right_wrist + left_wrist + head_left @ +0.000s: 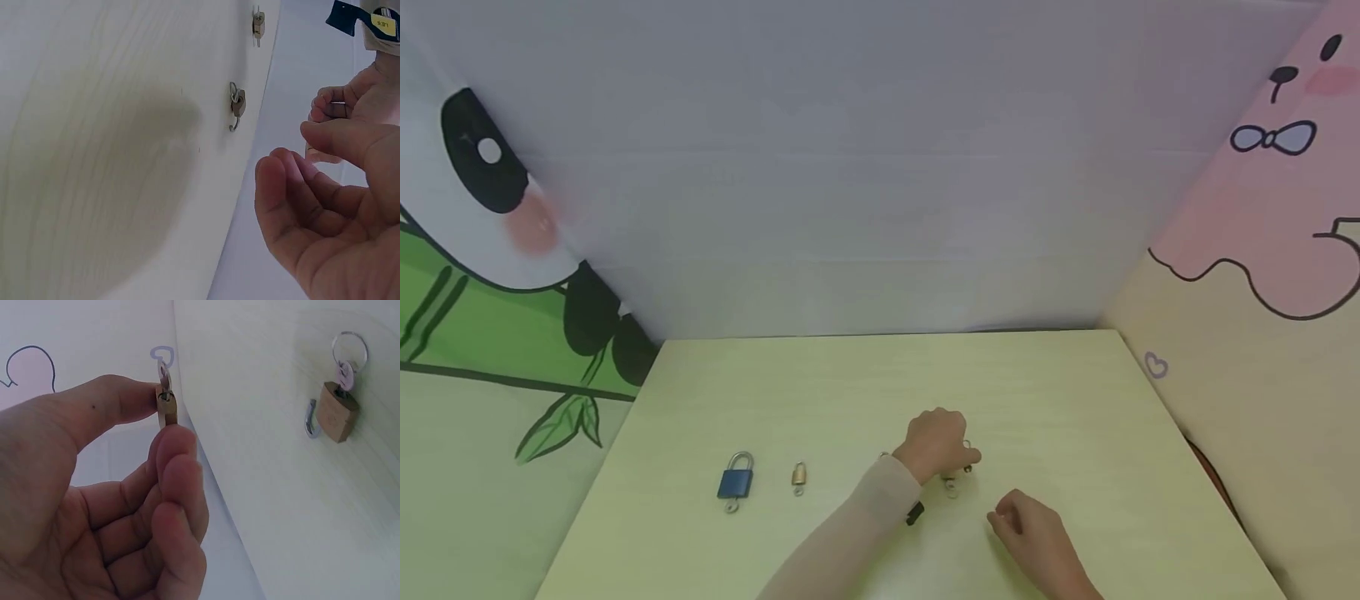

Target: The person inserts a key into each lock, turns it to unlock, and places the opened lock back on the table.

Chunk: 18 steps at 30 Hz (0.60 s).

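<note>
My left hand [934,446] is raised over the table, pinching a small brass padlock [167,409] between thumb and fingers. A key [164,378] stands in its keyhole; in the head view the hand hides most of this lock. On the tabletop beyond lies another brass padlock [337,412], its shackle [312,419] open and a key with a ring in it. My right hand [1037,537] hovers lower and to the right, fingers loosely curled. Nothing shows between its thumb and fingertips [272,178].
Farther left on the pale table [760,392] stand a blue padlock [734,483] with a key and a small brass padlock [799,474]. The left forearm covers part of the row. A grey wall [865,208] closes off the back; printed panels flank both sides.
</note>
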Available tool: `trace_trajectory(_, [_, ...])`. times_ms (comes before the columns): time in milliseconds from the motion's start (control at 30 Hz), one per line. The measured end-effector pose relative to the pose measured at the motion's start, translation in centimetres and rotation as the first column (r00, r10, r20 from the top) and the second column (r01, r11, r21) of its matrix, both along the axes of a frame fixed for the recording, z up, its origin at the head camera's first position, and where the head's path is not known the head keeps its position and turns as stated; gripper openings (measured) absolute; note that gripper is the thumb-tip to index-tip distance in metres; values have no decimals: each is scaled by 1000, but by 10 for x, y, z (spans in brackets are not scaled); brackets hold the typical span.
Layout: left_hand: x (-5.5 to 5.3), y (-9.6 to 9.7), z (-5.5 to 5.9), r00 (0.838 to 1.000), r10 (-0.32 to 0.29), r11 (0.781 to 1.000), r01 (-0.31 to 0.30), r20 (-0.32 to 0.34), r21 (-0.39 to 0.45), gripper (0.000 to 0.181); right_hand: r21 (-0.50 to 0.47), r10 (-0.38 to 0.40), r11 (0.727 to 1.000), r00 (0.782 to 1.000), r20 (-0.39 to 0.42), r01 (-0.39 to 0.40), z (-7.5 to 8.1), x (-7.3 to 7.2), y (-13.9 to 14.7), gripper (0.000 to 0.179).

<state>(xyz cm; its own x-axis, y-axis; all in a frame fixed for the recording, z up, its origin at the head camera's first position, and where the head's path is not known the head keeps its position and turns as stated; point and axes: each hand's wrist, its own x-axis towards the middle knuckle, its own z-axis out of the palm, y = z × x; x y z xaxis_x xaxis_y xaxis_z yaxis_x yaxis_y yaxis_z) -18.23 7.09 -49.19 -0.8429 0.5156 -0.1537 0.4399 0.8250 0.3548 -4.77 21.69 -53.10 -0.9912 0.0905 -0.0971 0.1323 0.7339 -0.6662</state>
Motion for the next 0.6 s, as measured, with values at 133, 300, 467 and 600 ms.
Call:
trace_trajectory(133, [-3, 13, 3, 1000, -28, 1000, 28, -1, -6, 42, 110, 14, 994, 1000, 3, -15, 1, 8, 6, 12])
trace_trajectory(300, [-7, 31, 1, 999, -37, 999, 37, 0, -24, 39, 128, 2, 992, 999, 34, -6, -1, 15, 13, 15])
trace_trajectory(467, [-7, 44, -6, 999, -40, 998, 40, 10, -49, 40, 105, 0, 994, 998, 66, -7, -5, 22, 19, 16])
trace_trajectory(600, [-7, 53, -14, 999, -46, 997, 47, 20, -58, 39, 72, 13, 997, 997, 79, -18, -8, 30, 23, 16])
